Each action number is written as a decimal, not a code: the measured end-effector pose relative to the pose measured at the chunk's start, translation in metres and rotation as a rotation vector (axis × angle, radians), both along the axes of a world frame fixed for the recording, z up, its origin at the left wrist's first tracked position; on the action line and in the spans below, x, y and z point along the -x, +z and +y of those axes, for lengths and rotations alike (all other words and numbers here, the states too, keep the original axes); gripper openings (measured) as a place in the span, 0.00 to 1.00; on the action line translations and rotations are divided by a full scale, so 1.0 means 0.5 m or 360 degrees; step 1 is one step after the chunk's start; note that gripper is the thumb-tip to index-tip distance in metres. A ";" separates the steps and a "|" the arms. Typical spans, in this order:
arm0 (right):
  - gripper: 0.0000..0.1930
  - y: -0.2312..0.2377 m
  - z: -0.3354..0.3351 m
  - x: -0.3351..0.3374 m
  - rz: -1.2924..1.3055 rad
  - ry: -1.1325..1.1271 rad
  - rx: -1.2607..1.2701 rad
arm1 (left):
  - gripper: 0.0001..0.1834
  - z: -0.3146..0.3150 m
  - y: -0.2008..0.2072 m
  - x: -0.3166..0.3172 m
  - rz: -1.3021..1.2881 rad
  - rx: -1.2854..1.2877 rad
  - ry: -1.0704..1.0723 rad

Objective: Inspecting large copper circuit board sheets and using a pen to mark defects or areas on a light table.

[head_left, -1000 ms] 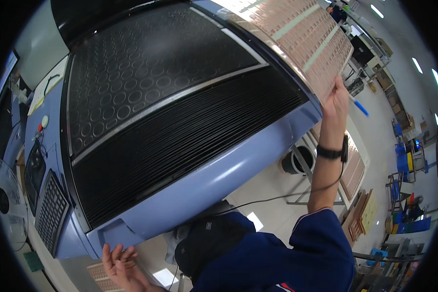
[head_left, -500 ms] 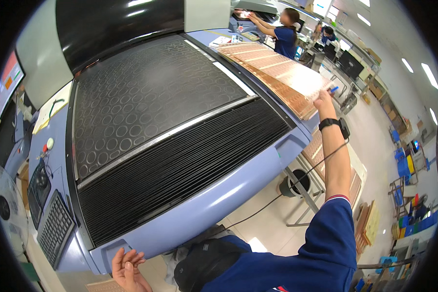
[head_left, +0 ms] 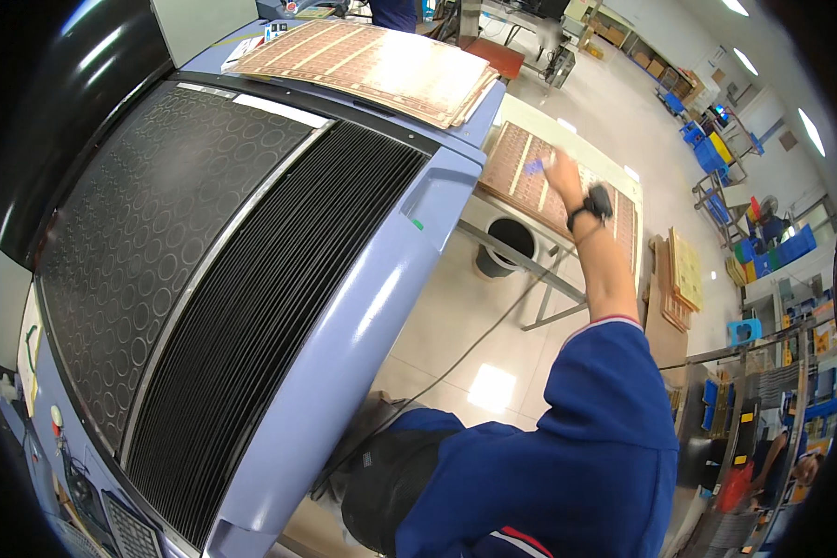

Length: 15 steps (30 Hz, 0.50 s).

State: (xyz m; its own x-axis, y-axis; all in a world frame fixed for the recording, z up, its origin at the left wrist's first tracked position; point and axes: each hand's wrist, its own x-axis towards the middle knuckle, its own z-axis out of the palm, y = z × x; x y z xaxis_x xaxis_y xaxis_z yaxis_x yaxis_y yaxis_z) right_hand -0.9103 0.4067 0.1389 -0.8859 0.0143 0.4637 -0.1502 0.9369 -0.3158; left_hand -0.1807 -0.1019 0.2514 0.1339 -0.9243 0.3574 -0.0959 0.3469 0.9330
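Note:
My right hand (head_left: 562, 177), slightly smeared by motion, is over a copper-coloured panel (head_left: 511, 166) with pale stripes that lies on a side table (head_left: 507, 112). A small blue object (head_left: 534, 167) sticks out from its closed fingers; the exact kind is too blurred to make out. A dark band with a box-like piece and a cable is on that wrist. My left hand is out of view. A stack of similar copper-coloured panels (head_left: 363, 70) lies on the far right part of the blue-grey machine (head_left: 363, 344).
The machine's black bed (head_left: 158, 214) has ring marks, with a ribbed black cover (head_left: 270, 307) beside it. A dark bucket (head_left: 510, 246) stands under the side table. The cable (head_left: 474, 349) runs across to my body. Yellowish boards (head_left: 684, 270) lean farther right.
My view has turned right. My right hand has left the panel stack on the machine and moved over the side table, still with the blue object. My left hand has gone out of view.

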 end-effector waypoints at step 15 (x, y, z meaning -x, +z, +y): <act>0.09 -0.025 0.144 -0.330 0.0178 -0.0675 -0.0258 | 0.13 -0.100 0.019 0.022 -0.0337 0.0070 -0.0014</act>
State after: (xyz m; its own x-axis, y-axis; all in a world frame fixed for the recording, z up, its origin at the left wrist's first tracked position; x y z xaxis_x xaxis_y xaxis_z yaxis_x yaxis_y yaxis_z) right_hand -0.7455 0.4785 0.1264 -0.7620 0.2839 0.5821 0.2322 0.9588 -0.1637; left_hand -0.1919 -0.1519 0.2608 0.0438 -0.9079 0.4170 -0.2849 0.3887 0.8762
